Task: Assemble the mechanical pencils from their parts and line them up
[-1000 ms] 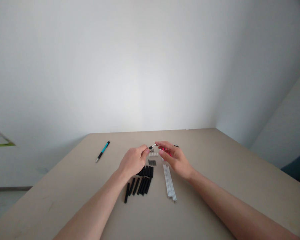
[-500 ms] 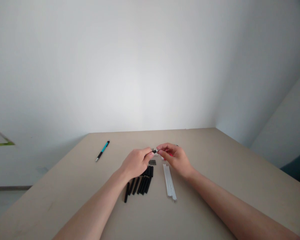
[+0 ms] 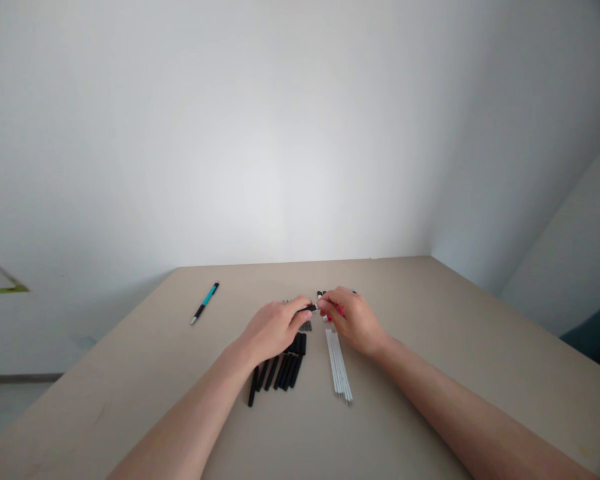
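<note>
My left hand [image 3: 277, 327] pinches a short black pen barrel [image 3: 307, 309] between thumb and fingers, above the table's middle. At its right end, a small silvery tip [image 3: 317, 307] shows between the two hands. The closed fingertips of my right hand [image 3: 351, 319] grip that end; they partly hide it. Below my left hand lie several black pen barrels [image 3: 287, 371] in rows, some covered by the hand. A group of small grey springs [image 3: 306, 326] lies just behind them. White pen refills [image 3: 339, 367] rest side by side below my right hand.
A blue and black pen [image 3: 205, 303] lies apart on the left of the beige table [image 3: 400, 413]. Small black, white and pink pieces [image 3: 325, 316] lie behind my right hand, partly hidden. A white wall [image 3: 280, 133] stands along the table's far edge.
My left hand's fingers have loosened and shifted along the barrel, so more of its black length shows. The right hand has moved slightly right, uncovering small black-and-white pieces behind it.
</note>
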Available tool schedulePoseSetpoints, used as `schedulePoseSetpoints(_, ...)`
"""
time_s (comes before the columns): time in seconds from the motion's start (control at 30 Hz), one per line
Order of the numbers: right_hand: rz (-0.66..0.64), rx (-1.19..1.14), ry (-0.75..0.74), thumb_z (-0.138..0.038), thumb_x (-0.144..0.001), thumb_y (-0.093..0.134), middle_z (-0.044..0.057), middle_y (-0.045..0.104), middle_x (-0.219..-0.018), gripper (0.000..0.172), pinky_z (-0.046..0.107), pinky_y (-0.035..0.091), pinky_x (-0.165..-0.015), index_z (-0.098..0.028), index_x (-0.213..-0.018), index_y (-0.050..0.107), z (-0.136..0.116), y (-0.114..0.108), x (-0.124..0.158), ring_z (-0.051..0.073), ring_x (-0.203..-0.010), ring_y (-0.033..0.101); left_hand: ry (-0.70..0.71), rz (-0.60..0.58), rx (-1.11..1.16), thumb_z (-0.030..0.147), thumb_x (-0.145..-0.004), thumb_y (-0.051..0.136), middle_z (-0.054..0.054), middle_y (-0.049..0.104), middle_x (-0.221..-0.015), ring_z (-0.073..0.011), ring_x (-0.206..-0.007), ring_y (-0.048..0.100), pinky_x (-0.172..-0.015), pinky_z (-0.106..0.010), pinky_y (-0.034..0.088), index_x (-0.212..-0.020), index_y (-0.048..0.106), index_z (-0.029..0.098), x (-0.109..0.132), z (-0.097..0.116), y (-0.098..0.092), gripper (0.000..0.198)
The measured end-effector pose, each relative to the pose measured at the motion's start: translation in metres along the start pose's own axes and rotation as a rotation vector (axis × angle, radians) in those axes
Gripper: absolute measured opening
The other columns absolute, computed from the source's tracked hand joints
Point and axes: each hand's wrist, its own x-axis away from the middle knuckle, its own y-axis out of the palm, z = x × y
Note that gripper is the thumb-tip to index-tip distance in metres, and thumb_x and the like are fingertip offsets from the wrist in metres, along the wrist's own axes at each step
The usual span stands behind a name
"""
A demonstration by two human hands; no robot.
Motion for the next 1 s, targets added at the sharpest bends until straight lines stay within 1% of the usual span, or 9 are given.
schedulePoseSetpoints(0.07,-0.014,0.027,-0.006,-0.031,-0.093,0.041,0.003,0.061,-0.065,0.034,0.028,0.042,-0.065,-0.02,-0.067,0.059,-0.001,-0.0009,-0.0001,0.016,-0.066,0.056,0.024,-0.015,-0.006,0.045,-0.093,0.037,0.0,0.068,-0.086,-0.0175,-0.076,0.062,-0.065,-0.023,0.038,-0.112,0.053,0.03,0.0002,-0.0004,-0.0002,0.029)
schedulePoseSetpoints(0.17,-0.024,0.036,-0.013,-0.031,-0.094,0.04,0.003,0.061,-0.065,0.034,0.027,0.04,-0.063,-0.02,-0.066,0.057,-0.0015,-0.0006,0.0002,0.016,-0.064,0.055,0.033,-0.006,-0.06,0.046,-0.093,0.037,0.001,0.069,-0.085,-0.018,-0.077,0.063,-0.065,-0.024,0.038,-0.106,0.055,0.03,0.0001,0.0001,-0.0001,0.028)
schedulePoseSetpoints(0.33,-0.032,0.028,-0.023,-0.031,-0.095,0.039,0.002,0.059,-0.064,0.036,0.027,0.04,-0.063,-0.019,-0.065,0.055,-0.0021,0.0001,0.0011,0.015,-0.063,0.054,0.028,0.001,-0.113,0.039,-0.095,0.031,-0.001,0.068,-0.081,-0.0185,-0.075,0.062,-0.064,-0.025,0.037,-0.098,0.058,0.027,-0.0008,0.0034,-0.0006,0.029)
schedulePoseSetpoints(0.53,-0.035,0.013,-0.056,-0.024,-0.089,0.048,0.003,0.062,-0.073,0.013,0.028,0.041,-0.065,-0.019,-0.089,0.06,-0.0034,-0.0014,0.0025,0.016,-0.068,0.055,0.034,0.003,-0.125,0.034,-0.095,0.031,0.0,0.066,-0.076,-0.0178,-0.07,0.06,-0.06,-0.025,0.034,-0.094,0.057,0.026,-0.001,0.0032,-0.0023,0.027)
schedulePoseSetpoints(0.6,-0.041,0.023,-0.069,-0.022,-0.088,0.048,0.003,0.061,-0.071,0.013,0.028,0.041,-0.065,-0.019,-0.085,0.06,-0.0044,-0.0027,0.0022,0.016,-0.067,0.055,0.04,-0.002,-0.123,0.034,-0.095,0.031,0.0,0.065,-0.077,-0.0177,-0.07,0.06,-0.06,-0.024,0.034,-0.093,0.057,0.026,-0.0012,0.0022,-0.002,0.027)
schedulePoseSetpoints(0.7,-0.065,0.041,-0.074,-0.023,-0.09,0.046,0.003,0.059,-0.067,0.021,0.028,0.04,-0.064,-0.019,-0.075,0.059,-0.0054,-0.0044,0.0018,0.017,-0.066,0.054,0.036,-0.017,-0.118,0.035,-0.095,0.031,-0.001,0.066,-0.078,-0.018,-0.072,0.06,-0.061,-0.024,0.035,-0.092,0.057,0.026,-0.0013,0.0014,-0.0014,0.028)
schedulePoseSetpoints(0.87,-0.093,0.02,-0.072,-0.022,-0.087,0.05,0.003,0.061,-0.074,0.01,0.028,0.04,-0.065,-0.019,-0.088,0.06,-0.0029,-0.0038,0.0024,0.016,-0.069,0.054,0.034,-0.02,-0.134,0.036,-0.095,0.031,-0.001,0.066,-0.078,-0.0183,-0.071,0.061,-0.06,-0.025,0.035,-0.091,0.058,0.026,-0.0005,0.0019,-0.0018,0.029)
schedulePoseSetpoints(0.9,-0.094,0.023,-0.077,-0.023,-0.088,0.049,0.003,0.061,-0.074,0.011,0.028,0.04,-0.065,-0.019,-0.086,0.06,-0.0022,-0.0034,0.0024,0.016,-0.07,0.054,0.039,-0.018,-0.141,0.036,-0.095,0.031,-0.001,0.066,-0.078,-0.0184,-0.071,0.061,-0.06,-0.025,0.035,-0.09,0.058,0.026,-0.0003,0.0022,-0.0019,0.029)
schedulePoseSetpoints(1.0,-0.109,0.039,-0.093,-0.025,-0.093,0.041,0.003,0.058,-0.067,0.027,0.028,0.039,-0.064,-0.019,-0.071,0.057,-0.0013,-0.0027,0.0022,0.016,-0.067,0.053,0.06,-0.011,-0.162,0.035,-0.095,0.031,-0.001,0.067,-0.08,-0.0188,-0.073,0.061,-0.06,-0.025,0.035,-0.09,0.057,0.026,0.0002,0.0032,-0.0021,0.029)
